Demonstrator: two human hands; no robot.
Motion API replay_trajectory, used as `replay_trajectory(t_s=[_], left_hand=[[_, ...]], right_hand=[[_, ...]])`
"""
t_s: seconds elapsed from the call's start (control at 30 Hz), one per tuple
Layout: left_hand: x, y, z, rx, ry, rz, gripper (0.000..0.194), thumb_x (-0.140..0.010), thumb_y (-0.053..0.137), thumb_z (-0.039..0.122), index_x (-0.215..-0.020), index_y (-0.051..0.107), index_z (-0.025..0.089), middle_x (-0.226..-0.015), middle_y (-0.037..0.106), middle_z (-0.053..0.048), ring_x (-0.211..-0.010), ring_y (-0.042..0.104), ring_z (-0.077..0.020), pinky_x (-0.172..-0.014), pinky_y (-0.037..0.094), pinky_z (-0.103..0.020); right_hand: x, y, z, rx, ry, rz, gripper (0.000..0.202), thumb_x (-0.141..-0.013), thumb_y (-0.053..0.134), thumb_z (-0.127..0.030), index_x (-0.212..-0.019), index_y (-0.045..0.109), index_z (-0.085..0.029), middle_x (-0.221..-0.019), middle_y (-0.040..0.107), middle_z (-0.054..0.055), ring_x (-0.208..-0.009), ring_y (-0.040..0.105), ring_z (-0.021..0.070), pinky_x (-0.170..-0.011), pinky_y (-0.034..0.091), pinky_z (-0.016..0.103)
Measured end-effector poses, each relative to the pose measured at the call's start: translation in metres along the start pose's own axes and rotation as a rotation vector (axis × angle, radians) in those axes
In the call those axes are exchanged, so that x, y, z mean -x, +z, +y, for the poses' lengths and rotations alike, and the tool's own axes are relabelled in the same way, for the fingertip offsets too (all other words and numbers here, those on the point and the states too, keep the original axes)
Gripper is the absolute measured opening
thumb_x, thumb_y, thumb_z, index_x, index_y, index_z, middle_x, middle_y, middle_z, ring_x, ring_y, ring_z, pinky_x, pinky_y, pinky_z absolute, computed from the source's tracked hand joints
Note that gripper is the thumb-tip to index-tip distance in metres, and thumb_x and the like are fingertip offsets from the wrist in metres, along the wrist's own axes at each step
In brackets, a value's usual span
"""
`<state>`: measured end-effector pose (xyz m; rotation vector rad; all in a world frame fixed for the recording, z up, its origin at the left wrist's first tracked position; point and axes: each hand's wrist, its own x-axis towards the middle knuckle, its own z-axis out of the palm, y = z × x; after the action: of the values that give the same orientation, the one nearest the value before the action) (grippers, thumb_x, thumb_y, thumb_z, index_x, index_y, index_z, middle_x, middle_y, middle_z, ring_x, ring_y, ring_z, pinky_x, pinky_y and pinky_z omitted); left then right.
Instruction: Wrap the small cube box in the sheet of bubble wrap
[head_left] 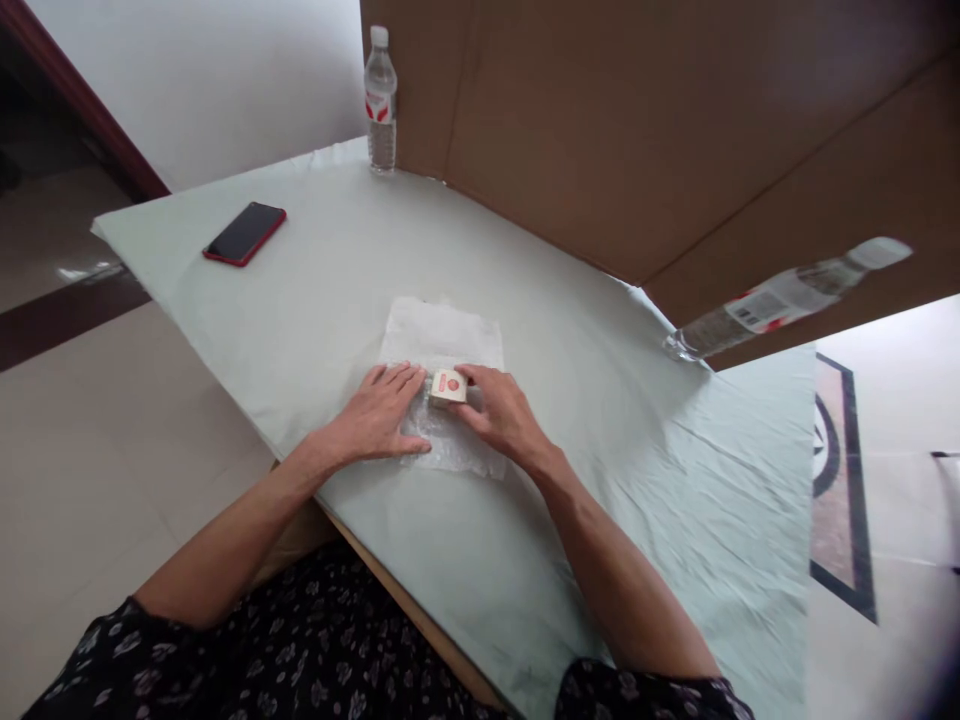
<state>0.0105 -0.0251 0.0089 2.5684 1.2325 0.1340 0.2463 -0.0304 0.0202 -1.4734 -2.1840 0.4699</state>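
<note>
A small cream-coloured box (pixel 448 387) with a red print on top rests on a sheet of bubble wrap (pixel 444 335). My right hand (pixel 499 405) grips the box from its right side, thumb at the near edge and fingers at the far edge. Flat on the left part of the wrap lies my left hand (pixel 382 412), its fingers stretched out and the thumb apart. Its fingertips come close to the box; whether they touch it I cannot tell. Both hands cover parts of the wrap.
On the pale green tablecloth (pixel 322 290), a dark phone with a red edge (pixel 245 234) lies at the left. One water bottle (pixel 381 105) stands at the back, another (pixel 780 300) at the right. Behind them rises a brown cardboard panel (pixel 570 130).
</note>
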Motion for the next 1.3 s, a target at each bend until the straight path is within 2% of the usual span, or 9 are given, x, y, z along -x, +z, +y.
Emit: replay_trajectory(t_s=[0.17, 0.33, 0.5, 0.67, 0.8, 0.9, 1.03, 1.17, 1.3], left_hand=[[0.003, 0.000, -0.005, 0.027, 0.009, -0.021, 0.098, -0.083, 0.067, 0.064, -0.157, 0.032, 0.011, -0.164, 0.038, -0.022, -0.155, 0.031, -0.0383, -0.127, 0.019, -0.052], [0.003, 0.002, -0.004, 0.041, 0.003, 0.014, 0.096, -0.081, 0.070, 0.062, -0.156, 0.035, 0.013, -0.163, 0.040, -0.022, -0.154, 0.032, -0.0386, -0.126, 0.020, -0.054], [0.005, -0.002, -0.005, 0.060, 0.026, 0.027, 0.091, -0.081, 0.070, 0.063, -0.154, 0.041, 0.016, -0.162, 0.041, -0.020, -0.153, 0.033, -0.0391, -0.125, 0.022, -0.056], [0.006, -0.010, -0.012, 0.084, 0.009, 0.116, 0.074, -0.089, 0.064, 0.057, -0.150, 0.046, 0.018, -0.161, 0.043, -0.020, -0.151, 0.037, -0.0381, -0.122, 0.028, -0.059], [0.007, -0.007, -0.020, 0.056, -0.023, 0.032, 0.088, -0.082, 0.072, 0.059, -0.154, 0.041, 0.018, -0.164, 0.039, -0.020, -0.154, 0.031, -0.0392, -0.124, 0.023, -0.059], [0.007, -0.003, -0.026, 0.070, -0.047, -0.010, 0.095, -0.080, 0.071, 0.063, -0.156, 0.038, 0.017, -0.167, 0.034, -0.018, -0.157, 0.026, -0.0377, -0.128, 0.016, -0.058], [0.008, -0.003, -0.034, 0.138, -0.029, 0.010, 0.097, -0.078, 0.071, 0.065, -0.156, 0.039, 0.018, -0.166, 0.035, -0.017, -0.157, 0.026, -0.0367, -0.129, 0.015, -0.056], [0.012, -0.001, -0.043, 0.290, -0.029, 0.175, 0.082, -0.084, 0.066, 0.062, -0.151, 0.048, 0.019, -0.163, 0.042, -0.016, -0.153, 0.035, -0.0336, -0.126, 0.026, -0.053], [0.014, 0.006, -0.046, 0.378, -0.059, 0.350, 0.064, -0.085, 0.065, 0.055, -0.138, 0.061, 0.018, -0.152, 0.056, -0.015, -0.147, 0.045, -0.0323, -0.123, 0.034, -0.054]], right_hand=[[0.037, -0.040, 0.053, 0.014, 0.214, 0.330, 0.043, -0.085, 0.068, -0.043, -0.123, 0.065, -0.023, -0.120, 0.074, 0.011, -0.103, 0.069, 0.0296, -0.098, 0.051, 0.050], [0.065, -0.058, 0.106, 0.147, 0.447, 0.335, 0.061, -0.078, 0.069, -0.058, -0.124, 0.065, -0.018, -0.115, 0.073, 0.017, -0.102, 0.067, 0.0359, -0.094, 0.050, 0.059], [0.067, -0.049, 0.066, 0.170, 0.256, 0.495, 0.055, -0.088, 0.065, -0.053, -0.131, 0.062, -0.019, -0.130, 0.067, 0.019, -0.119, 0.063, 0.0364, -0.105, 0.046, 0.059], [0.053, -0.026, 0.005, 0.124, -0.041, 0.161, 0.046, -0.092, 0.066, -0.044, -0.133, 0.062, -0.025, -0.146, 0.061, 0.015, -0.132, 0.058, 0.0349, -0.110, 0.044, 0.055], [0.042, -0.003, 0.001, 0.131, -0.072, -0.123, 0.068, -0.086, 0.072, -0.052, -0.145, 0.054, -0.021, -0.155, 0.052, 0.018, -0.143, 0.048, 0.0391, -0.113, 0.042, 0.058], [0.044, 0.009, 0.007, 0.133, -0.053, -0.176, 0.072, -0.086, 0.071, -0.056, -0.146, 0.053, -0.021, -0.158, 0.049, 0.019, -0.146, 0.046, 0.0393, -0.115, 0.040, 0.060], [0.054, 0.009, 0.011, 0.079, -0.076, -0.044, 0.058, -0.090, 0.067, -0.054, -0.138, 0.060, -0.023, -0.151, 0.057, 0.017, -0.140, 0.053, 0.0360, -0.114, 0.042, 0.058], [0.061, -0.014, 0.032, 0.089, 0.069, 0.324, 0.035, -0.094, 0.061, -0.045, -0.123, 0.066, -0.027, -0.135, 0.067, 0.013, -0.129, 0.060, 0.0341, -0.113, 0.040, 0.060], [0.064, -0.035, 0.079, 0.166, 0.341, 0.526, 0.068, -0.082, 0.069, -0.049, -0.141, 0.052, -0.020, -0.149, 0.054, 0.021, -0.140, 0.046, 0.0408, -0.113, 0.035, 0.068]])
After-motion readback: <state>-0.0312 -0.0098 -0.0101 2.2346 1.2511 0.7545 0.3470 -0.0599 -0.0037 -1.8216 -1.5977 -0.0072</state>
